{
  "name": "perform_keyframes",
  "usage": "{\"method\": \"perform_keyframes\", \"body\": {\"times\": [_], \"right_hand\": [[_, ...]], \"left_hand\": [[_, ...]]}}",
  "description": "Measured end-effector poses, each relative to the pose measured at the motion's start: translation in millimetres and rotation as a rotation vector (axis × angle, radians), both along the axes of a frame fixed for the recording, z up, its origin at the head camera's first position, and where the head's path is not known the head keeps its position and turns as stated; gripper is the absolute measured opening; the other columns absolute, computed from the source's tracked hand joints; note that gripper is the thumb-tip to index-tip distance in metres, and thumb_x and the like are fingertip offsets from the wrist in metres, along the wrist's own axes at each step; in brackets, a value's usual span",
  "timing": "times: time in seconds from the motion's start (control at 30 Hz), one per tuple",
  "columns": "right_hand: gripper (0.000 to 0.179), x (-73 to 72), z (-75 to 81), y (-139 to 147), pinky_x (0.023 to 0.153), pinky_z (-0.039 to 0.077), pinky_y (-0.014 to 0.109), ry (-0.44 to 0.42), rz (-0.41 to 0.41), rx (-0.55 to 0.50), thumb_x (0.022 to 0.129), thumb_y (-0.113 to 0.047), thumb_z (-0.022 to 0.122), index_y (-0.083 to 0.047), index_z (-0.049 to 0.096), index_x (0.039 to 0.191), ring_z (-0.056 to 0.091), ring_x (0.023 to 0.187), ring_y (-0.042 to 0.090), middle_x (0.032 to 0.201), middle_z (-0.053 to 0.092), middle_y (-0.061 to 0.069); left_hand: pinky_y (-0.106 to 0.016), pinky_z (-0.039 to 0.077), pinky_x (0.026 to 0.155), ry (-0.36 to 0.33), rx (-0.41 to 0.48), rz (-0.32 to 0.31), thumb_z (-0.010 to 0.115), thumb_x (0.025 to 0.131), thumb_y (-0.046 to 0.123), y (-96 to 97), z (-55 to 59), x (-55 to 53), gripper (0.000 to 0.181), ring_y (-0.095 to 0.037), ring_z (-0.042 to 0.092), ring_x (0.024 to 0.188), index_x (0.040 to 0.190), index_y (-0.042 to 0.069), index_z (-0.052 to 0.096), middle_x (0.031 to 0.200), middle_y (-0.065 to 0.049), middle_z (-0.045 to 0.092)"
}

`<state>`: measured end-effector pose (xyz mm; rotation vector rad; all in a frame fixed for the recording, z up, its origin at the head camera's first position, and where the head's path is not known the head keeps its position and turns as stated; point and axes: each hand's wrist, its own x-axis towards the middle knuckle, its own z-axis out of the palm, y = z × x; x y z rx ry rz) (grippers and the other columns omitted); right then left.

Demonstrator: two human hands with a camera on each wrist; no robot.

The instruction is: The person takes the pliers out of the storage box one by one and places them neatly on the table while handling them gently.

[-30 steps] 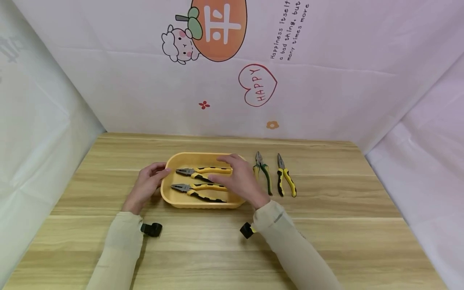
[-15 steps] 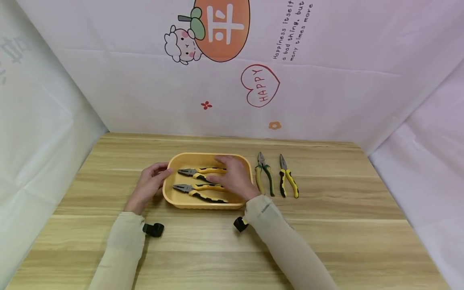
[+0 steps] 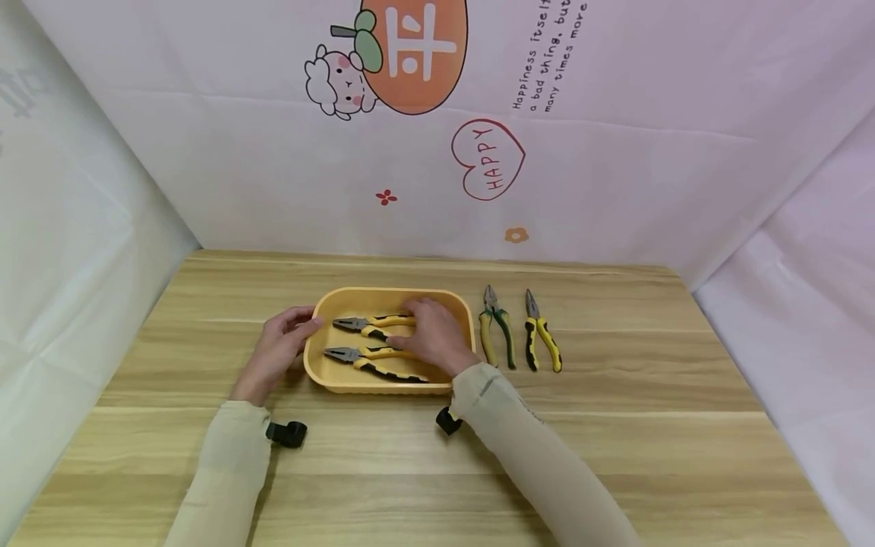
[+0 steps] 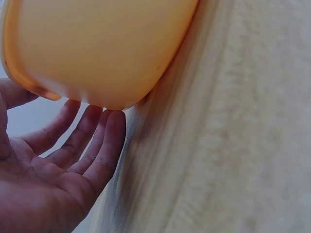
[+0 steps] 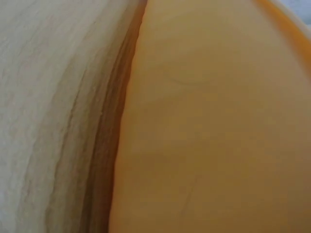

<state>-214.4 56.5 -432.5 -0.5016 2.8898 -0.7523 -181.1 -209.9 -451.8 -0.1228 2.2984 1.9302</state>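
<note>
A yellow plastic basin stands on the wooden table. Inside lie two combination pliers with yellow-black handles, side by side, noses to the left: the far pliers and the near pliers. My left hand holds the basin's left end, thumb at the rim; the left wrist view shows its fingertips against the outer wall. My right hand reaches down into the basin and grips the far pliers by the handles, covering their ends. In the right wrist view, only the basin's outer wall and table appear.
Right of the basin, green-handled pliers and yellow-black long-nose pliers lie on the table, noses pointing away. A printed white cloth hangs behind the table, with more white cloth at both sides.
My right hand has moved left and lower in the basin, its thumb and fingers coming down onto the far pliers' handles. The left hand stays at the basin's rim.
</note>
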Motion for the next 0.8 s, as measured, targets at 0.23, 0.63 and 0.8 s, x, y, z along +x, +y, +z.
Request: {"method": "perform_keyframes", "body": {"times": [0.23, 0.63, 0.8], "right_hand": [[0.065, -1.0, 0.6, -2.8, 0.103, 0.048, 0.044, -0.012, 0.002, 0.013, 0.085, -0.041, 0.084, -0.009, 0.062, 0.138, 0.057, 0.122, 0.029, 0.136, 0.06, 0.01], [0.059, -0.6, -2.3, -5.9, 0.097, 0.05, 0.043, 0.012, -0.026, 0.062, 0.085, -0.044, 0.082, -0.01, 0.068, 0.132, 0.059, 0.115, 0.027, 0.127, 0.064, 0.008], [0.057, 0.2, -3.5, -5.2, 0.102, 0.047, 0.047, 0.041, -0.018, 0.08, 0.088, -0.044, 0.08, -0.01, 0.068, 0.132, 0.057, 0.119, 0.03, 0.13, 0.063, 0.009]], "left_hand": [[-0.021, 0.056, 0.085, -0.003, -0.004, 0.003, 0.056, 0.106, 0.028, -1.2, -0.2, 0.5, 0.051, -0.026, 0.06, 0.113, 0.146, -0.003, 0.048, 0.137, -0.022, 0.05], [-0.021, 0.056, 0.085, -0.003, -0.009, 0.001, 0.057, 0.106, 0.031, -1.4, -0.6, 1.4, 0.052, -0.026, 0.059, 0.114, 0.145, -0.003, 0.048, 0.137, -0.023, 0.05], [-0.021, 0.056, 0.085, 0.003, -0.004, -0.002, 0.057, 0.106, 0.031, 0.0, -0.4, 0.9, 0.053, -0.026, 0.059, 0.114, 0.145, -0.003, 0.048, 0.137, -0.023, 0.05]]}}
